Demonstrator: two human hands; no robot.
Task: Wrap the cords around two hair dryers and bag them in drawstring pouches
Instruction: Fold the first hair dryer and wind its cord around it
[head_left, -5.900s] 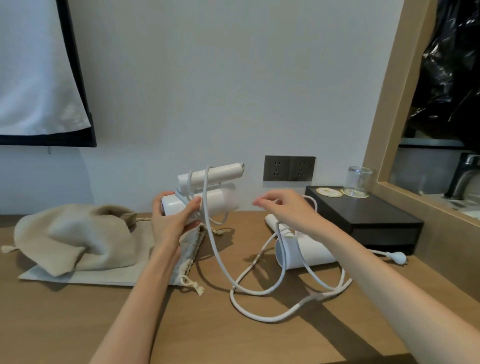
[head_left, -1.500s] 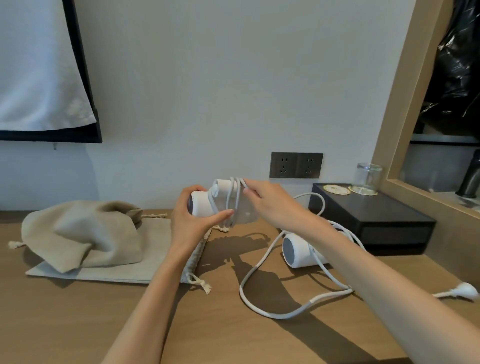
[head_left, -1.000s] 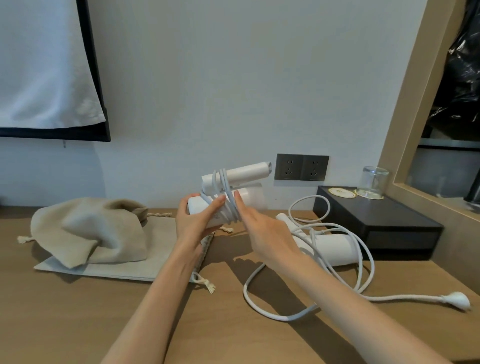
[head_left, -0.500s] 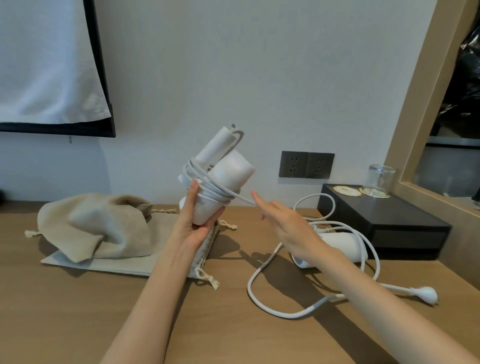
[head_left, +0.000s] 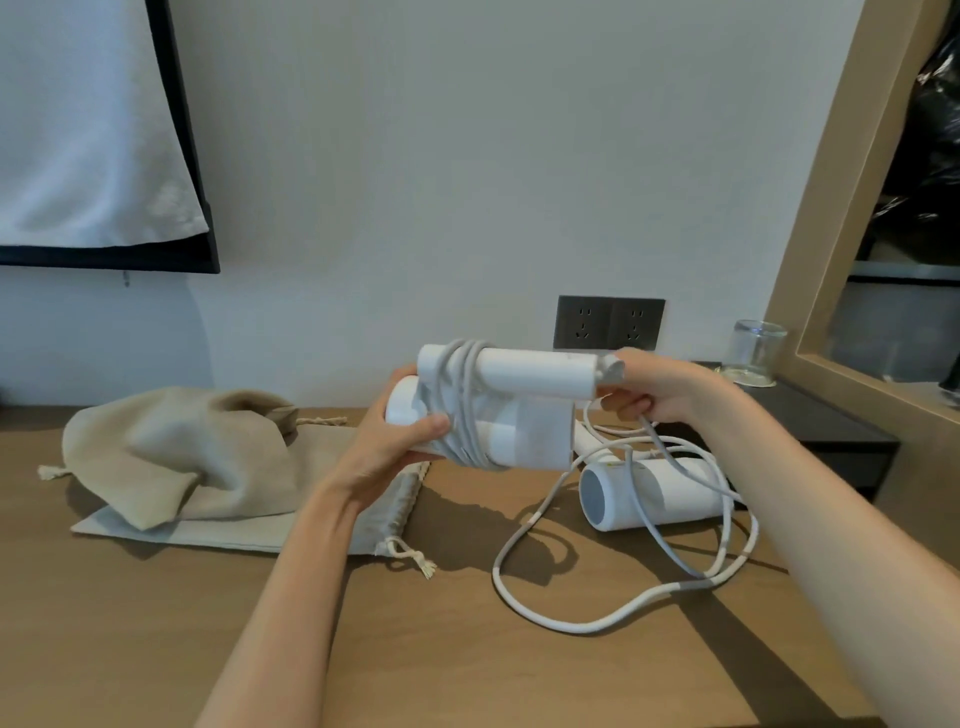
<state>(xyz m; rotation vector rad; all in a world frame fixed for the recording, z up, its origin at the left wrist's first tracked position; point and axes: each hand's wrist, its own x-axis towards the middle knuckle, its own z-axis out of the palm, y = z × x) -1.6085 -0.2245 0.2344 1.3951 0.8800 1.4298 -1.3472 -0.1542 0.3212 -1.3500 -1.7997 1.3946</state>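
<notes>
- A dark double wall socket (head_left: 610, 323) sits right of centre.
- A clear glass (head_left: 756, 351) stands on a black box (head_left: 831, 426), right.
- A white cloth (head_left: 88, 119) hangs upper left.
- The wooden desk (head_left: 156, 623) fills the bottom.

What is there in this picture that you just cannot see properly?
- Plug of the loose cord: head view, not in sight, maybe behind the right forearm.
- Handle of the second dryer: head view, mostly hidden behind the held dryer.
- Inside of the crumpled pouch: head view, its own folds cover it.
</notes>
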